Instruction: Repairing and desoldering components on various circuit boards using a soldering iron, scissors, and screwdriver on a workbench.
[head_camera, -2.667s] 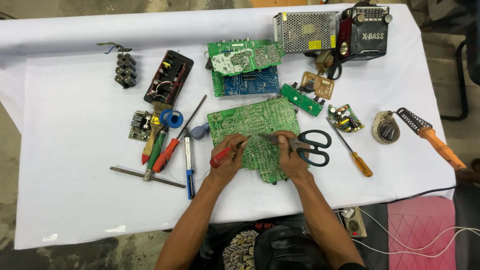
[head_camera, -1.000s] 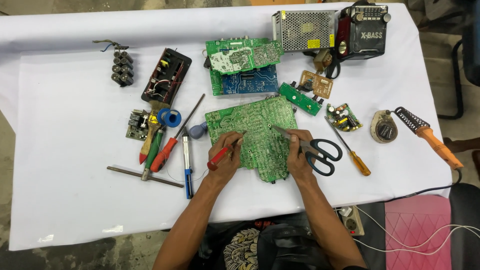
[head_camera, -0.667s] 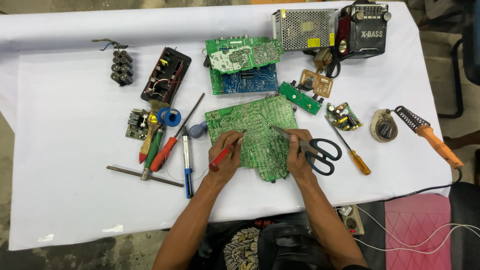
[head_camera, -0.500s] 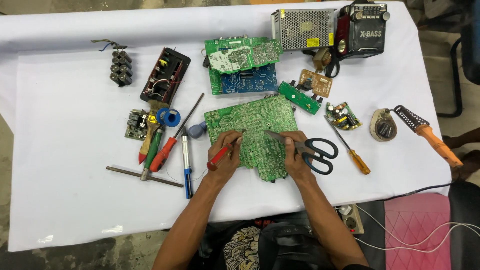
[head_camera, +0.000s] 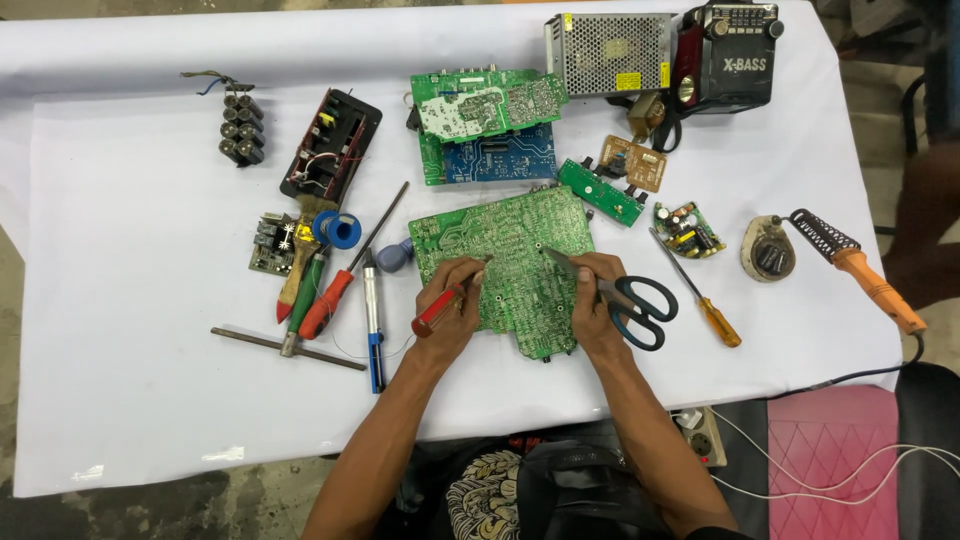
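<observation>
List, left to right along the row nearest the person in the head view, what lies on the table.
Metal T-bar tool → blue-handled tool → left hand holding red-handled screwdriver → green circuit board → right hand → scissors → orange-handled screwdriver → soldering iron.

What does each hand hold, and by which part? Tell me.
The left hand grips a red-handled screwdriver by its handle. The right hand holds a thin metal tool, probably tweezers, by its rear end, over the green circuit board.

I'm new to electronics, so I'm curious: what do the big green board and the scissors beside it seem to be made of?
The green circuit board looks like rigid laminate with a matte green coating and pale traces. The scissors show grey, seemingly metal blades and glossy black handles, probably plastic. The red-handled screwdriver in the left hand appears plastic-gripped.
</observation>
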